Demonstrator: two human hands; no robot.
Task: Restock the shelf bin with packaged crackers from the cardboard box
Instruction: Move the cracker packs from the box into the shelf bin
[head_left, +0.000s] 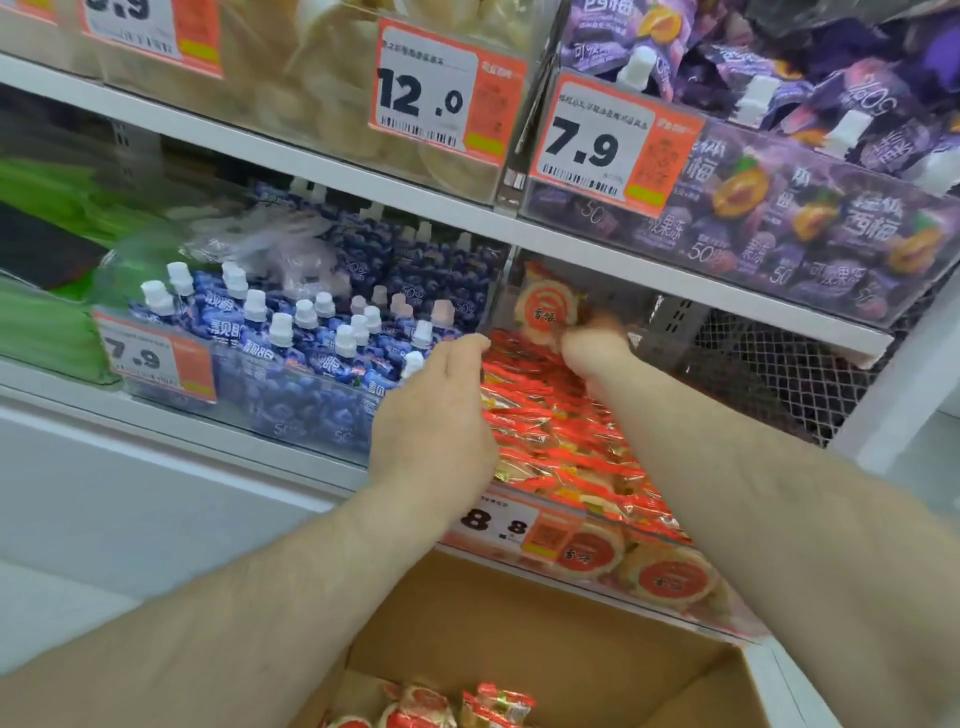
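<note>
A clear shelf bin (519, 514) with an 8.8 price tag holds several red-wrapped cracker packs (550, 431). My right hand (592, 343) reaches deep into the bin and grips a round cracker pack (545, 309) with a red label, held upright at the back. My left hand (436, 415) hovers at the bin's left edge, fingers loosely curled and holding nothing. The cardboard box (545, 629) sits below the shelf, with a few cracker packs (447, 706) at its bottom.
Blue pouches with white caps (311, 338) fill the bin to the left. Purple jelly pouches (810, 208) sit on the shelf above, behind 7.9 and 12.0 price tags. Black mesh (769, 364) backs the shelf at right. Green packs (41, 312) lie far left.
</note>
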